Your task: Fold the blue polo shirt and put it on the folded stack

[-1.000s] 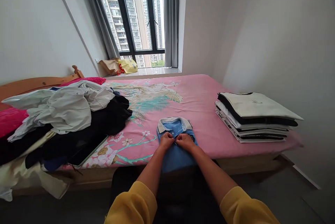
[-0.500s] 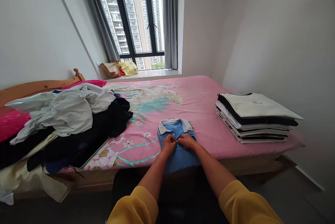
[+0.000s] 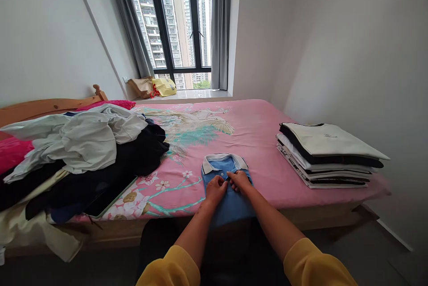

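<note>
One blue polo shirt (image 3: 230,208) lies directly beneath both hands, its lower part running back between the wrists to the near edge of the bed (image 3: 261,143). Its white collar (image 3: 207,167) lies spread just beyond the fingertips, and a pale button (image 3: 222,173) shows right ahead of the left thumb. The left hand (image 3: 216,188) pinches the shirt's front opening between thumb and fingers; the right hand (image 3: 240,181) grips the same opening close beside it, and whether the fingertips touch is too small to tell. Yellow sleeves (image 3: 170,268) cover the arms well behind the hands.

To the left of the left hand, a dark flat device (image 3: 112,199) lies near the bed's edge, against a loose heap of clothes (image 3: 90,143) that has a pale garment on top. Well to the right of the right hand rises a neat stack of folded clothes (image 3: 337,141), cream-coloured uppermost. Far beyond both hands, a brown bag (image 3: 140,86) and a yellow bag (image 3: 164,86) sit side by side below the window (image 3: 174,27).
</note>
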Motion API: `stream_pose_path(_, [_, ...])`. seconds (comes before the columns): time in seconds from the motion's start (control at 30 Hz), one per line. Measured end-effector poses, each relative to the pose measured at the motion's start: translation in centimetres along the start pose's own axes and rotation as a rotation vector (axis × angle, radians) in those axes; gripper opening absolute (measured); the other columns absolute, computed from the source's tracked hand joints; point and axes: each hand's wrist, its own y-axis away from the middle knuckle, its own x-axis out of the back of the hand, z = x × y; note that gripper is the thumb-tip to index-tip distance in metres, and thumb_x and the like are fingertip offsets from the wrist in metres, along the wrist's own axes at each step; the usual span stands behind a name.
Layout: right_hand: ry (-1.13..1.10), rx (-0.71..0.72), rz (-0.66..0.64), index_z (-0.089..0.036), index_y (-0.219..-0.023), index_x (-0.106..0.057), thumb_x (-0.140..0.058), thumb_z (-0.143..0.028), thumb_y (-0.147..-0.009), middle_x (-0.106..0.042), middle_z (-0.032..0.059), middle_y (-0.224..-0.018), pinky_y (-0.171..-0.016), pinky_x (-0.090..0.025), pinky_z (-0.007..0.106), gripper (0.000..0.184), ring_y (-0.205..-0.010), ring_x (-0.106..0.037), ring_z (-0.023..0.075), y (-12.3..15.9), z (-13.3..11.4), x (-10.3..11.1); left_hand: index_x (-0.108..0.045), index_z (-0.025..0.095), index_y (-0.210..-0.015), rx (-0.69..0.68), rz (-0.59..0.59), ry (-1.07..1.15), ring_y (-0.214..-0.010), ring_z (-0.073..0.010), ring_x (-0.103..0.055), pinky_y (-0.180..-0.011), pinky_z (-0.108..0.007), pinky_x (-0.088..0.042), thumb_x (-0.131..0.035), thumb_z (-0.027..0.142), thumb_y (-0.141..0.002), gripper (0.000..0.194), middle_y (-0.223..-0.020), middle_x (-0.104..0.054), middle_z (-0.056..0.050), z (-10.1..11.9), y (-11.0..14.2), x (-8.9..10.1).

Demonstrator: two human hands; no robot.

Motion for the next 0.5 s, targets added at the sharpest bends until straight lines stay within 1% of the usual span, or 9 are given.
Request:
stream_pose_path(0.1, [0.045,0.029,0.088,-0.018,-0.077,-0.048,-0.049,-0.037,-0.084,-0.057,-0.0016,-0.054,-0.040,-0.035,0.018,0.020,-0.039,-0.050,0.0079,-0.6,0.0,-0.3,-0.058,0.017,-0.079,-0.002,0.033,-0.006,-0.068,-0.0128,-0.057,-0.068,-0.025,-0.042,-0.055,0.020,-0.077,0.005,-0.072,-0.061,0.000,-0.2,-0.7,0.1])
stream_pose_path(0.2, [0.107,0.093,0.143,-0.019,-0.074,-0.048,-0.052,-0.031,-0.081,-0.055,-0.0027,-0.052,-0.043,-0.033,0.019,0.014,-0.041,-0.049,0.0086,-0.9,-0.1,-0.3,-0.057,0.017,-0.088,-0.012,0.077,-0.017,-0.084,-0.0151,-0.059,-0.079,-0.028,-0.043,-0.052,0.015,-0.078,0.012,-0.090,-0.063,-0.005,-0.1,-2.0,0.2])
stream_pose_path(0.27, [0.152,0.160,0.177,-0.020,-0.070,-0.047,-0.052,-0.027,-0.078,-0.055,-0.0032,-0.055,-0.048,-0.033,0.019,0.013,-0.047,-0.049,0.0085,-0.9,-0.3,-0.1,-0.057,0.018,-0.090,-0.027,0.080,-0.024,-0.090,-0.0160,-0.058,-0.083,-0.029,-0.043,-0.052,0.012,-0.077,0.016,-0.096,-0.063,-0.005,0.1,-2.8,0.1])
stream_pose_path(0.4, [0.252,0.290,0.230,-0.020,-0.062,-0.043,-0.053,-0.022,-0.074,-0.052,-0.0033,-0.060,-0.055,-0.029,0.021,0.016,-0.057,-0.045,0.0094,-0.9,-1.0,0.0,-0.058,0.020,-0.085,-0.030,0.055,-0.041,-0.087,-0.0171,-0.059,-0.082,-0.030,-0.043,-0.053,0.008,-0.074,0.017,-0.091,-0.064,-0.004,0.4,-3.6,-0.3])
stream_pose_path(0.5, [0.307,0.357,0.209,-0.019,-0.059,-0.042,-0.053,-0.019,-0.071,-0.049,-0.0036,-0.059,-0.056,-0.026,0.023,0.017,-0.057,-0.041,0.0095,-1.3,-1.1,-0.2,-0.057,0.021,-0.083,-0.005,0.044,-0.036,-0.080,-0.0164,-0.059,-0.076,-0.029,-0.043,-0.054,0.010,-0.073,0.015,-0.085,-0.063,-0.002,0.2,-3.7,-0.5])
